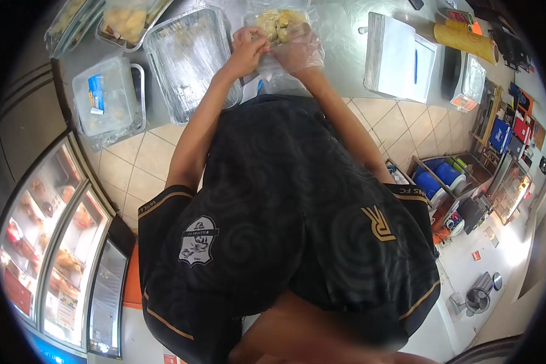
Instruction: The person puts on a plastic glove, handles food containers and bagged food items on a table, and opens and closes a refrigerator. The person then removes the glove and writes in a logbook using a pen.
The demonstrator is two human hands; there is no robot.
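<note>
A clear plastic bag (285, 30) with yellowish food pieces (279, 24) in it lies at the top middle of the metal table. At its near left edge is my left hand (250, 51), its fingers pinched together on the plastic. My right hand (298, 51) is at the bag's right side, under a layer of clear plastic. That covering blurs its fingers, so I cannot tell whether they grip anything. Just left of my left hand stands a large foil-lined tray (188, 57) under clear wrap.
Farther left are a lidded plastic tub (106, 100) and a tray of food (127, 24). A stack of papers (391, 57) with a blue pen (415, 67) lies to the right, near a yellow roll (465, 42). A lit display fridge (54, 242) is at lower left.
</note>
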